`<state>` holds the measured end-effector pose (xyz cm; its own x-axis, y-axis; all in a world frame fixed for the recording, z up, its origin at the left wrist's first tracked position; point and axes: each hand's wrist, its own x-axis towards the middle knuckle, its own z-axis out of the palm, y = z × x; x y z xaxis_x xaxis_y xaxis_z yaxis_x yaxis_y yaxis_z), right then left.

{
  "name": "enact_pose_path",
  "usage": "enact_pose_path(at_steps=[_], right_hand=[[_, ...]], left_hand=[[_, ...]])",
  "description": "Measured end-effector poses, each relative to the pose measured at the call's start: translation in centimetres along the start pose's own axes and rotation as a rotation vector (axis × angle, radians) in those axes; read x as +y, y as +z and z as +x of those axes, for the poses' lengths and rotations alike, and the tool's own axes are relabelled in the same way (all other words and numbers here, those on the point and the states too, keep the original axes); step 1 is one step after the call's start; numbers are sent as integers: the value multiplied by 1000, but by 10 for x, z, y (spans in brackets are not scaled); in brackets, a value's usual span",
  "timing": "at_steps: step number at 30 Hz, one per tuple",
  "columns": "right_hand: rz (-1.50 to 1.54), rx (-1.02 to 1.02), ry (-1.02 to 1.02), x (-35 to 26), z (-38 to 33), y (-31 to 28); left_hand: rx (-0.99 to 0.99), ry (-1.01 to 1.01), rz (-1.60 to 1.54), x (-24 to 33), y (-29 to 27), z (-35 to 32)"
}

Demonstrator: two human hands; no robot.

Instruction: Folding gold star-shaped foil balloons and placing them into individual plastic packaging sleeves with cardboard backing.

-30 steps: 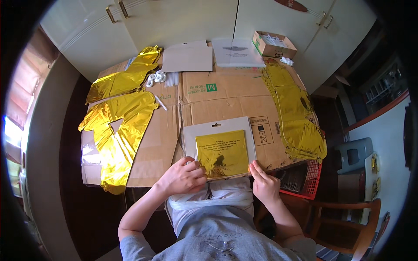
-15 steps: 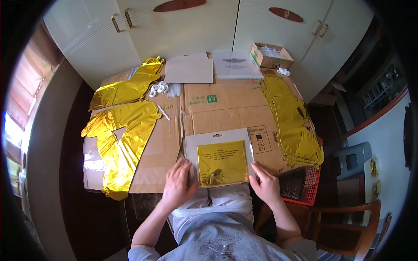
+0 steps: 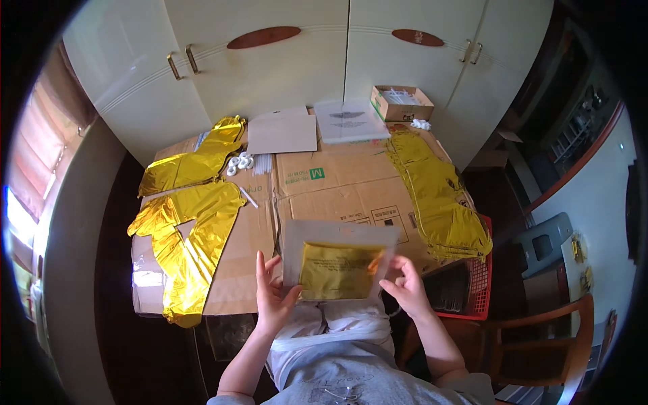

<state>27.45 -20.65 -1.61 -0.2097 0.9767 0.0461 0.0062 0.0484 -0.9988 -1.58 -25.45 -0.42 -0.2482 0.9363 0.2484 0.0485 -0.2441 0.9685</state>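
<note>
Over the table's front edge I hold a flat clear plastic bag (image 3: 337, 235), tilted up and slightly blurred. A pale card with a hang hole backs it. Inside lies a folded gold foil sheet (image 3: 334, 277) with small dark print and an orange patch near its right side. My left hand (image 3: 275, 295) grips the bag's lower left edge, thumb in front, index finger raised alongside. At the lower right edge my right hand (image 3: 405, 287) pinches it between thumb and bent fingers.
Flat gold foil balloons lie at the left (image 3: 192, 229) and right (image 3: 439, 202) of the cardboard-covered table (image 3: 324, 202). Behind are white rolls (image 3: 237, 164), grey cards (image 3: 282, 133), clear bags (image 3: 351, 121) and a small carton (image 3: 403, 104). A red basket (image 3: 480, 290) stands right.
The bag has risen from lying flat and tilted up toward me. Both hands have moved from resting beside its edges to gripping them. The view has shifted slightly.
</note>
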Motion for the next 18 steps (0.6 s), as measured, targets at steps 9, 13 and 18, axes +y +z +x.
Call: enact_pose_path(at_steps=[9, 13, 18], right_hand=[[-178, -24, -401, -66, 55, 9], [-265, -166, -237, -47, 68, 5], [-81, -203, -442, -38, 76, 18]], left_hand=[[-86, 298, 28, -11, -8, 15], [-316, 95, -123, -2, -18, 40], [-337, -69, -218, 16, -11, 51]])
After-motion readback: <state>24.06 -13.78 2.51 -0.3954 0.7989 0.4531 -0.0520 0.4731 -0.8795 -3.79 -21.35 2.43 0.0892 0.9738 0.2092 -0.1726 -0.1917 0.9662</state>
